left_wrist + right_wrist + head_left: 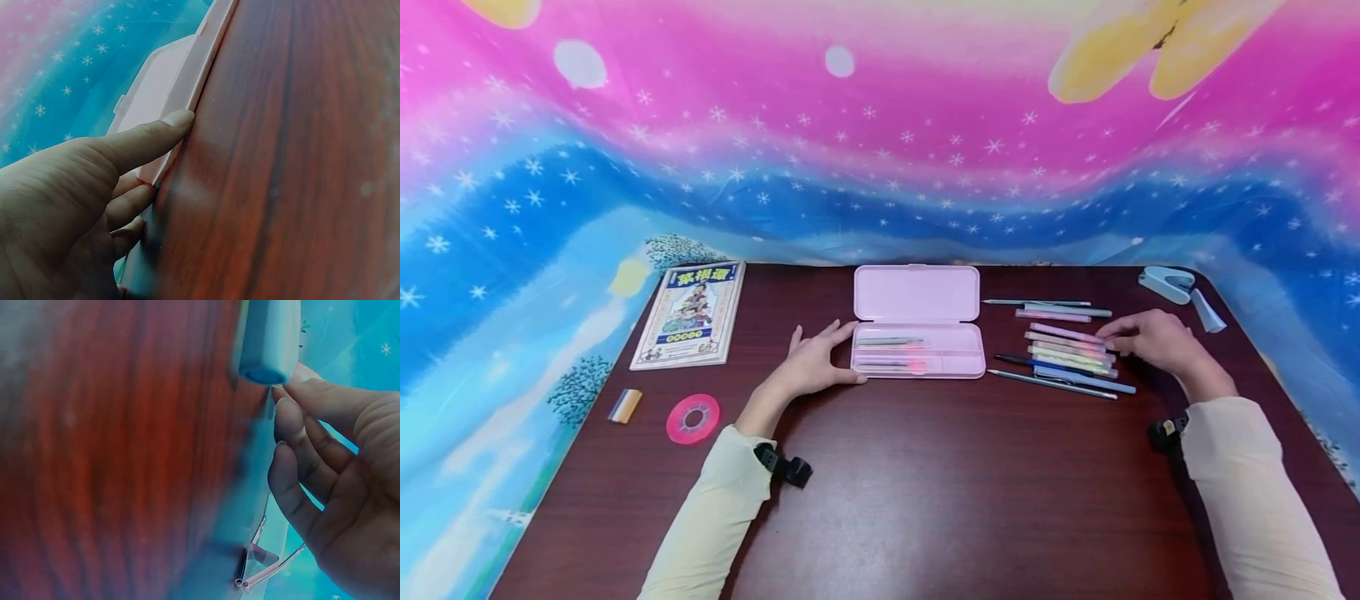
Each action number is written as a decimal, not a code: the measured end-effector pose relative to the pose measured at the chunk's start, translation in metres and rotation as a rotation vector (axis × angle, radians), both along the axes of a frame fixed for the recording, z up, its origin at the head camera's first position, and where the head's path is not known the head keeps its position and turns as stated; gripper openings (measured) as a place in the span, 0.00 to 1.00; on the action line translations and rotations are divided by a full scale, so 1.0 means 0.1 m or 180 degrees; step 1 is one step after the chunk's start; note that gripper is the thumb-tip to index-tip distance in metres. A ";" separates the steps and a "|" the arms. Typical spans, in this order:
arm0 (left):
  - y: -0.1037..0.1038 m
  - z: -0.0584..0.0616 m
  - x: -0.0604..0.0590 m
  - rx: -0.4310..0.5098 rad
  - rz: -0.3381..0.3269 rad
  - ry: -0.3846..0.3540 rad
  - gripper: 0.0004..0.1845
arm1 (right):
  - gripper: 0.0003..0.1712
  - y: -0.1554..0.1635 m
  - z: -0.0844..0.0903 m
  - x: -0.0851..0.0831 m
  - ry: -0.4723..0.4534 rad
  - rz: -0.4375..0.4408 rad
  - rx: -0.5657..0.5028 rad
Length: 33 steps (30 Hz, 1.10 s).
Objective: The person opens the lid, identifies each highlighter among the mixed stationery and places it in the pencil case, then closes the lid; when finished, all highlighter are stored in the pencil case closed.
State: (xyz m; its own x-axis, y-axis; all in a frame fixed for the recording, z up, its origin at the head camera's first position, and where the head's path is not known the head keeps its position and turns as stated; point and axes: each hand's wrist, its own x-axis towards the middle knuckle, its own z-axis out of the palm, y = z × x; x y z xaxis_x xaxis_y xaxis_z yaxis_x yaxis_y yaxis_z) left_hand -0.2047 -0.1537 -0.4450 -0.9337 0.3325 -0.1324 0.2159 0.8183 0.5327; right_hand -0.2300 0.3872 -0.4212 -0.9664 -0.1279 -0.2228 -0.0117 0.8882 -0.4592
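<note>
From where I stand, the left hand (808, 364) is spread wide, thumb and fingers holding the left end of the open pink pencil case (962, 364) on the table (910, 483). The right hand (1161, 340) has its fingers bent, tips close to the thumb, at the right-hand ends of the loose pens (1067, 350); whether it pinches one, I can't tell.

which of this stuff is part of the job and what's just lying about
Likely part of the job:
open pink pencil case, held by the left hand
pens inside it
loose pens and pencils, with the right hand at their ends

Seemingly just lying about:
book
pink tape roll
small striped block
pale stapler
tapered object beside the stapler
</note>
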 end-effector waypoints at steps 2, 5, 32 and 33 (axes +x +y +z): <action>0.00 0.00 0.00 0.0001 -0.0011 0.0000 0.52 | 0.15 0.01 0.01 0.00 -0.0004 -0.0026 -0.0019; 0.01 -0.01 0.00 0.0005 -0.0027 0.0007 0.52 | 0.16 0.02 0.02 0.01 0.0007 -0.0076 -0.0085; -0.01 -0.01 0.00 0.0027 -0.0027 0.0033 0.52 | 0.09 -1.09 0.39 -0.26 0.0905 0.0379 -0.0435; 0.00 -0.01 0.00 0.0030 -0.0028 0.0035 0.52 | 0.09 -1.16 0.39 -0.27 0.0907 0.0413 -0.0468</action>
